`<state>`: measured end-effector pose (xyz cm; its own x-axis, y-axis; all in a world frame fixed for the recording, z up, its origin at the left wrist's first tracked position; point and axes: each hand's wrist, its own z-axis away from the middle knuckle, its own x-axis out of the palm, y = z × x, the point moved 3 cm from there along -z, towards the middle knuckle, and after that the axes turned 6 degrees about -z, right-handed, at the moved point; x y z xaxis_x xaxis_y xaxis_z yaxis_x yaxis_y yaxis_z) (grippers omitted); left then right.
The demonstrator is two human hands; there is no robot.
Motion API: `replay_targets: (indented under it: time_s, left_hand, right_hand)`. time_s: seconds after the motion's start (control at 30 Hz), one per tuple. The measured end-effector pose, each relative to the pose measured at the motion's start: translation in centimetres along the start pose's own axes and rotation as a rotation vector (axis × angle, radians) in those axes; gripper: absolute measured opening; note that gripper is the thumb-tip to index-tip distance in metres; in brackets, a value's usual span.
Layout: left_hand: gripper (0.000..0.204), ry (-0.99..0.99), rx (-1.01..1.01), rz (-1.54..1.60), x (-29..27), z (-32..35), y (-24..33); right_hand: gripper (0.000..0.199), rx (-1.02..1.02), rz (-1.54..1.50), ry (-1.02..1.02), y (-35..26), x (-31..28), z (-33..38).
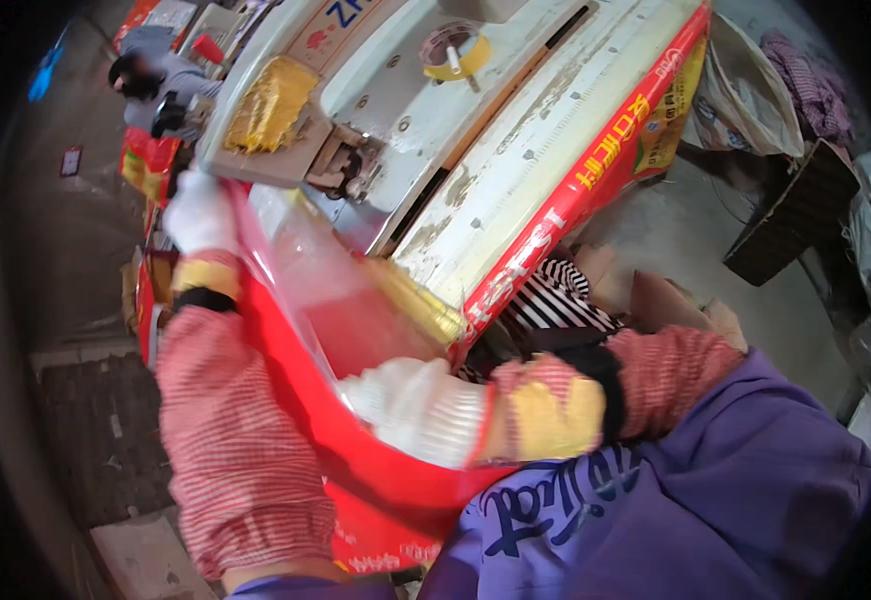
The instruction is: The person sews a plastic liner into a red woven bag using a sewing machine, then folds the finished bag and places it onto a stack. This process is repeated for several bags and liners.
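A large red plastic bag (286, 330) with a clear inner film stretches between my hands, beside the sewing machine (321, 150). My left hand (201, 215), in a white knitted glove, is closed on the bag's far left edge by the machine's end; motion blurs it. My right hand (406, 405), gloved alike, lies lower down, closed at the film edge; its fingertips are partly hidden. Checked red sleeves cover both forearms, with yellow patches at the wrists. Part of the bag hangs down near my purple top.
A roll of yellow tape (456, 52) rests on the machine's bed. A yellow wrapped patch (274, 105) covers part of its head. Red printed sacking (596, 165) lines the table's near edge. A person (161, 85) sits at the far left. A dark board (794, 215) leans at right.
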<state>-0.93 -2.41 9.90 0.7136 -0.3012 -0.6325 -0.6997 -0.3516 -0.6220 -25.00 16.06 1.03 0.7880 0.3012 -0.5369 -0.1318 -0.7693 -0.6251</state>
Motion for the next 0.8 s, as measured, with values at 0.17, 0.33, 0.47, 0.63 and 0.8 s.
replay_targets:
  time_s: [0.17, 0.33, 0.47, 0.63, 0.8]
  left_hand:
    - [0.013, 0.316, 0.406, 0.140, 6.6, 5.2, 5.4]
    - [0.019, 0.267, 0.480, 0.466, 8.1, 5.9, 7.3]
    - [0.013, 0.326, 0.458, 0.669, 6.6, 5.9, 6.6]
    - [0.002, 0.213, 0.477, 0.731, 6.4, 5.5, 7.9]
    - [0.018, -0.161, 0.335, 0.842, 4.8, 8.9, 6.4]
  right_hand:
    - [0.025, 1.019, -1.065, -0.479, 6.9, -6.7, 6.3]
    - [0.032, 0.993, -0.672, -0.224, 12.0, -5.3, 14.0]
    - [0.039, 1.127, -0.888, -0.051, 9.7, -7.2, 10.7]
    - [0.010, 0.749, -0.279, -0.303, 8.2, -9.4, 7.7]
    - [0.023, 0.827, -0.024, -0.674, 8.2, -9.0, 7.6]
